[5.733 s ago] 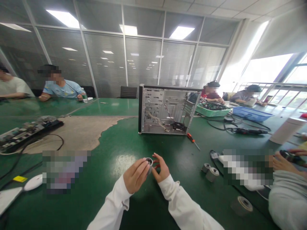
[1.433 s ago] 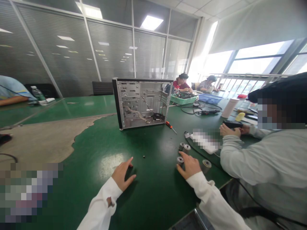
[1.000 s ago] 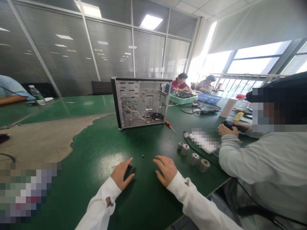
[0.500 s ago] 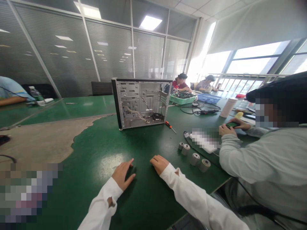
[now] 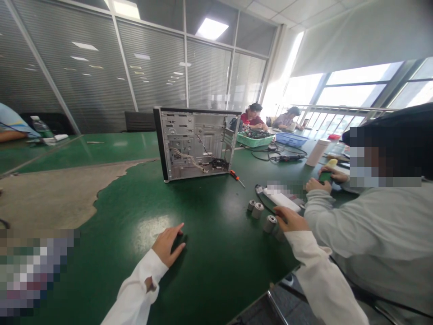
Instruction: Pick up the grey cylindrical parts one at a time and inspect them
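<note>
Four grey cylinders (image 5: pixel 257 211) of unequal size, right hand (image 5: pixel 291 220) beside, left hand (image 5: pixel 165 246) well apart, both with parted fingers.

Office-like meeting room used as a workshop, glass-panelled wall with grey horizontal blinds (image 5: pixel 155 72); long green-topped table (image 5: pixel 209 271), opened silver-and-black metal computer case (image 5: pixel 199 144), orange-and-black screwdriver (image 5: pixel 236 177); several people seated around, bright ceiling light panels (image 5: pixel 212 29).

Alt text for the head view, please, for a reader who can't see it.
The right hand is close beside metal cylinders on a green table; the left hand is open, holding nothing. Beyond stands an open computer case, a screwdriver beside it.
</note>
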### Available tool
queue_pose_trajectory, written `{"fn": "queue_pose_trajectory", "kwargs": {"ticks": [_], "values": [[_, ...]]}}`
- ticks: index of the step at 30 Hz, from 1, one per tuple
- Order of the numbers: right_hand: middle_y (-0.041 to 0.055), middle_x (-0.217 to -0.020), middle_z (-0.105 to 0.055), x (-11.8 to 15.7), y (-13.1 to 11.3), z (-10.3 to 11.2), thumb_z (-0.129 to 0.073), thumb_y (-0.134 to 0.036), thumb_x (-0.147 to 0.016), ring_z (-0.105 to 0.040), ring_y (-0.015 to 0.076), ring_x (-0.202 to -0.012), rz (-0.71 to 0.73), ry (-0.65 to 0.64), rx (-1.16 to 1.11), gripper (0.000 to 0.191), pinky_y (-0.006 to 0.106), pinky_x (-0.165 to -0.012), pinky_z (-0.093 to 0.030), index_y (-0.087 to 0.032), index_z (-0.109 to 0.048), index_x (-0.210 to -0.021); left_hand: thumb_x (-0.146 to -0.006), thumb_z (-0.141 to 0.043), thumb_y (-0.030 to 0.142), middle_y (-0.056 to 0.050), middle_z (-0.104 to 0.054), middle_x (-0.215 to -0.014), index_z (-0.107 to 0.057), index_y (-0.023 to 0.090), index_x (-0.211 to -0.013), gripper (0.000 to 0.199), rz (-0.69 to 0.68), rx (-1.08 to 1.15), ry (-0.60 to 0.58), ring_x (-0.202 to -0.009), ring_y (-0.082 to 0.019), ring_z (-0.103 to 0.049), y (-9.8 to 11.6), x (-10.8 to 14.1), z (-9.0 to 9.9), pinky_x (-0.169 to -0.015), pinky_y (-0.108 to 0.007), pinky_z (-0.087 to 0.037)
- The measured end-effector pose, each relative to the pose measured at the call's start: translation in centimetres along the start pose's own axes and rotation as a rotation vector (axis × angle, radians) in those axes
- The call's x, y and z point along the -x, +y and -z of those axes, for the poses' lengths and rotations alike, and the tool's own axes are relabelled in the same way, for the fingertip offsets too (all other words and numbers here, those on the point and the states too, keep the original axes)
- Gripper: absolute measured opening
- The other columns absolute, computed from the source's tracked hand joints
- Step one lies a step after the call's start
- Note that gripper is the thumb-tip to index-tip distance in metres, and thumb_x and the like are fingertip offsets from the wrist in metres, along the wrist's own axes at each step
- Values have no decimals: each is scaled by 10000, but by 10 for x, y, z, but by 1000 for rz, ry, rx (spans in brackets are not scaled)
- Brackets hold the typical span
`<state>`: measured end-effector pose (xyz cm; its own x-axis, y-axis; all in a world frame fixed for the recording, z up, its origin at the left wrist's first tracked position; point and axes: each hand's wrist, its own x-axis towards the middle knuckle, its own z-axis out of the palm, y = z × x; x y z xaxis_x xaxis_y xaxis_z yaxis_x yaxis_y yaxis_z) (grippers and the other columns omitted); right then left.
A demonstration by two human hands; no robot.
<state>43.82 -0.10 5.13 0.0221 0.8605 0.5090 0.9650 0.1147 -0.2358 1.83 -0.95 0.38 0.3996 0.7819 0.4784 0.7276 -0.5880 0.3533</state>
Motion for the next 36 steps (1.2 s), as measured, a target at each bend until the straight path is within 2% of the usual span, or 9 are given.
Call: {"fn": "queue_pose_trajectory", "kwargs": {"ticks": [6, 18, 30, 34, 36], "values": [[37, -777, -607, -2, -9, -4, -417, -149, -655, -568, 179, -691, 24, -56, -8, 266, 297, -630, -446, -201, -537, -887, -742, -406, 337, -73, -560, -904, -339, 173, -1162, 456, 10, 11, -4, -863, -196, -504, 1, 0, 0, -763, -355, -394], [43, -779, -615, -3, -12, -6, -425, -129, -647, -575, 191, -705, 32, -54, 36, 263, 300, -638, -447, -194, -550, -870, -744, -402, 330, -72, -558, -910, -337, 179, -1163, 449, 10, 3, -18, -871, -198, -501, 0, 0, 1, -757, -356, -397], [38, -808, -618, 0, -8, -3, -424, -145, -692, -570, 178, -736, 48, -111, 98, 235, 288, -668, -444, -189, -556, -882, -741, -412, 320, -72, -558, -904, -345, 159, -1156, 451, -8, -6, -3, -866, -196, -495, 1, 1, 1, -761, -356, -395], [61, -887, -596, 1, -4, -4, -469, -179, -684, -553, 192, -806, 11, -146, 144, 282, 291, -686, -429, -179, -533, -959, -741, -411, 322, -74, -557, -894, -347, 145, -1155, 455, -17, -9, 0, -854, -193, -497, 0, 1, 0, -756, -350, -394], [79, -937, -576, 5, -1, -5, -512, -189, -659, -534, 214, -864, -49, -209, 200, 366, 304, -692, -417, -170, -494, -1024, -741, -408, 326, -72, -557, -893, -345, 146, -1156, 457, -16, -9, -5, -852, -192, -499, -1, 1, 0, -758, -351, -393]]}}
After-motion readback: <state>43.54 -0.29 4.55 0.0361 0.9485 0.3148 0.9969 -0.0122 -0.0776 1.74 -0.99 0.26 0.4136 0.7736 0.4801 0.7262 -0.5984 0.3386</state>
